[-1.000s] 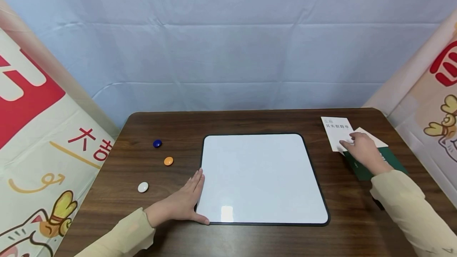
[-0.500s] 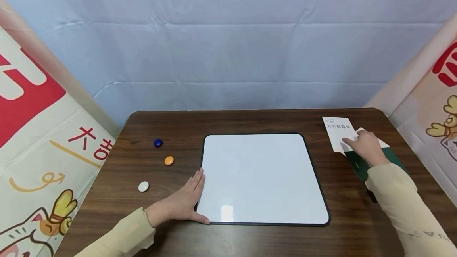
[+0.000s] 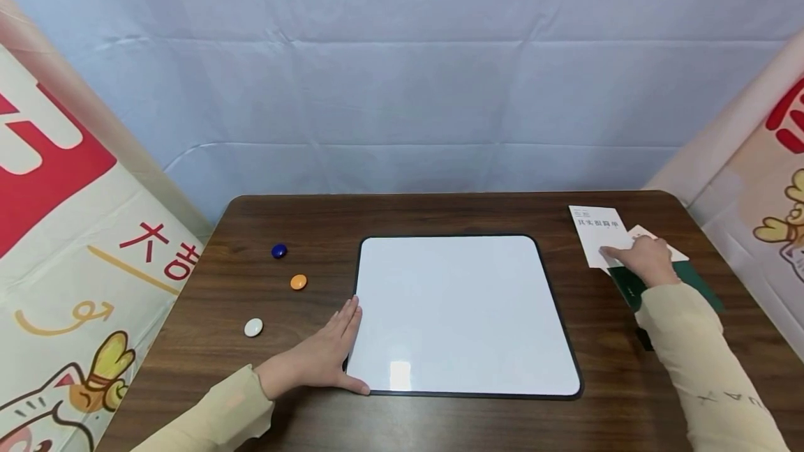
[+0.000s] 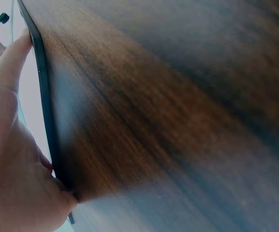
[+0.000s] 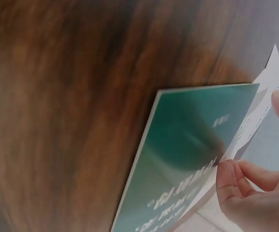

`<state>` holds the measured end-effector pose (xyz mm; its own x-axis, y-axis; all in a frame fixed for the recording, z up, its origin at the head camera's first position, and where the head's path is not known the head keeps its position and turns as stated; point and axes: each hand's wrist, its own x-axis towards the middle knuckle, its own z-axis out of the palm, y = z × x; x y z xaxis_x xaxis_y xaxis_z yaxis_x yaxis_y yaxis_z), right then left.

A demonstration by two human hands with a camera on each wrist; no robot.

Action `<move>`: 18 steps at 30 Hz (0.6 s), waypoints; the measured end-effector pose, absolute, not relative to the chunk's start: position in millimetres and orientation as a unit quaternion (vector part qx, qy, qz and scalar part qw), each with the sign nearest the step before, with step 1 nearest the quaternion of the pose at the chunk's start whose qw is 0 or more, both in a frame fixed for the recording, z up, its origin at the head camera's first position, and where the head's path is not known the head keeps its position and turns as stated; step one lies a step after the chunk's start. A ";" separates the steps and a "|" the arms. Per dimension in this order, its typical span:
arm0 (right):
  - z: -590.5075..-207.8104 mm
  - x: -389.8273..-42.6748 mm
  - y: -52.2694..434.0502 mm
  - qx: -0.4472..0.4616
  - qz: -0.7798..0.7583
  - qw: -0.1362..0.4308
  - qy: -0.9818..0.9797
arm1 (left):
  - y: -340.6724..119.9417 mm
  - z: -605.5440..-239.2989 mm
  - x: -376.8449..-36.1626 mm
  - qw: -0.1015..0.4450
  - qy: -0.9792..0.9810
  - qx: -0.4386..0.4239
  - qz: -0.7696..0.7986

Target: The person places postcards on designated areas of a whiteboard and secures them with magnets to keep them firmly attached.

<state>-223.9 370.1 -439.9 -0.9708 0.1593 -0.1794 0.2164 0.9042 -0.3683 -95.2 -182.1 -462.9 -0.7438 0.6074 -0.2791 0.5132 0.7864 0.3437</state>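
A white board with a black rim (image 3: 461,312) lies flat mid-table. My left hand (image 3: 326,361) rests flat against its left edge with straight fingers, the thumb at the near left corner; the left wrist view shows the hand (image 4: 9,159) touching the rim (image 4: 40,82). At the far right, my right hand (image 3: 641,260) is on a small pile of papers. Its fingertips (image 5: 236,179) and thumb pinch the edge of a white printed sheet (image 3: 597,232) (image 5: 262,96), which lies over a dark green card (image 3: 628,284) (image 5: 188,159).
Three round magnets lie left of the board: blue (image 3: 279,251), orange (image 3: 298,282), white (image 3: 253,327). A cream card (image 3: 656,239) pokes out behind my right hand. A small black thing (image 3: 643,338) shows under the right sleeve. Printed banners flank the brown wooden table (image 3: 408,215).
My right forearm has swung inward and the hand shifted slightly on the papers. The left hand, board and magnets have stayed put.
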 end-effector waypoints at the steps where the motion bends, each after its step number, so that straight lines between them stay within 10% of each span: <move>1: -440.2 -223.8 369.8 0.106 -0.196 0.077 0.972 | -182.1 -463.0 -95.3 0.191 0.926 0.302 0.123; 18: -441.1 -227.8 361.0 0.162 -0.181 0.101 0.965 | -182.4 -464.6 -96.2 0.189 0.926 0.304 0.121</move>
